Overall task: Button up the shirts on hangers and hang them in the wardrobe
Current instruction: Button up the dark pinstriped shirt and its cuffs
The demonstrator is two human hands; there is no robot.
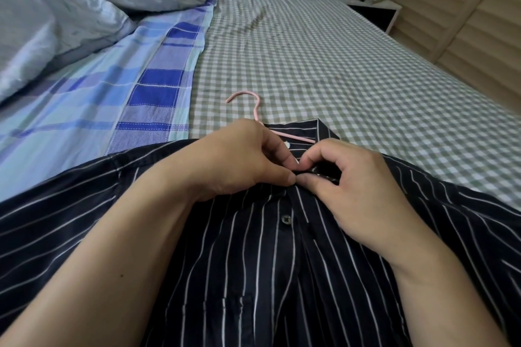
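Hanger (pixel 255 110) mostly under shirt (pixel 253 276).

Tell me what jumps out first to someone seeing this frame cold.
The two hands, left hand and right hand, meet at centre frame, pinching the placket of a dark pinstriped shirt just below its collar. The shirt lies spread across the near edge of the checked bed sheet. A pink hanger sticks out of the collar, its hook lying flat on the sheet just beyond the hands.
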